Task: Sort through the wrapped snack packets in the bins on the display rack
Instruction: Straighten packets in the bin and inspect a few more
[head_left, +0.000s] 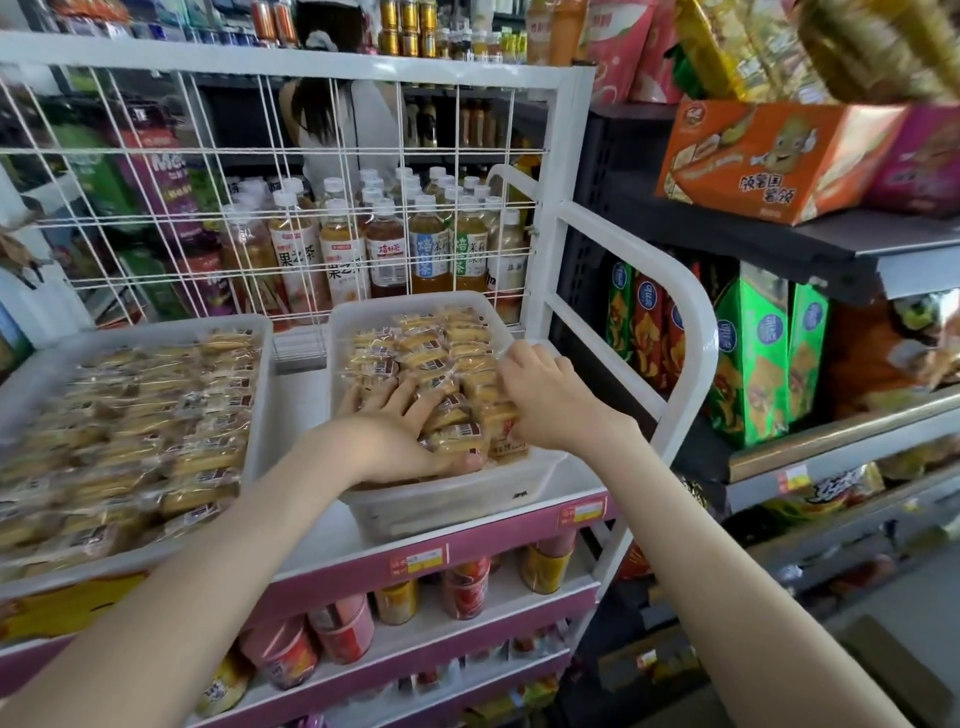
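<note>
A white display rack (685, 322) carries two pale bins side by side. The left bin (262, 364) and the right bin (524, 483) both brim with wrapped snack packets (415, 343). In the right bin the left hand (400, 431) lies spread flat on them. The right hand (550, 400) bends its fingers down among them, perhaps pinching one; I cannot tell.

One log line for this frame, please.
phase: sorting | left hand: flat on packets in right bin | right hand: fingers curled on packets | left bin: untouched
</note>
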